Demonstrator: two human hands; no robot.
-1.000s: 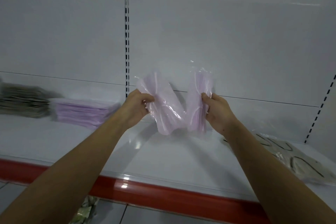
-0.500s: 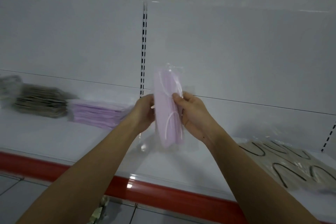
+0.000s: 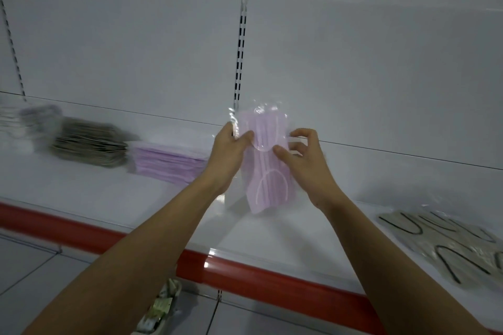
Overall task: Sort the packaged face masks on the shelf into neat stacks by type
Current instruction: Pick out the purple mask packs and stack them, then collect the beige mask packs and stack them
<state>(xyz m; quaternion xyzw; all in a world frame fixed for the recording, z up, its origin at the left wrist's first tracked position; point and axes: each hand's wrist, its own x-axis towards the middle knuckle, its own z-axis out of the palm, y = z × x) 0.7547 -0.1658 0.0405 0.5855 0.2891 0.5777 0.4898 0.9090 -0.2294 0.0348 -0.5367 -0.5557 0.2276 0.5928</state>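
Note:
Above the white shelf (image 3: 114, 193) I hold up pink packaged face masks (image 3: 268, 171) in clear plastic, their white ear loops showing. My left hand (image 3: 230, 152) pinches their left edge with thumb on the front. My right hand (image 3: 302, 155) holds the right side, thumb on the front, other fingers curled behind. A neat stack of pink masks (image 3: 168, 162) lies on the shelf to the left. Beside that stack sits a grey-green mask stack (image 3: 89, 148), blurred. Loose grey-green packaged masks with black loops (image 3: 446, 242) lie at the right.
The shelf has a red front edge (image 3: 245, 275) and a white back panel with a slotted upright (image 3: 241, 54). Below the shelf, on the tiled floor, lies a crumpled wrapper or packet (image 3: 160, 310).
The two pink packs held apart a second ago are now together in one bundle between both hands. The view has swung left, showing more of the stacks.

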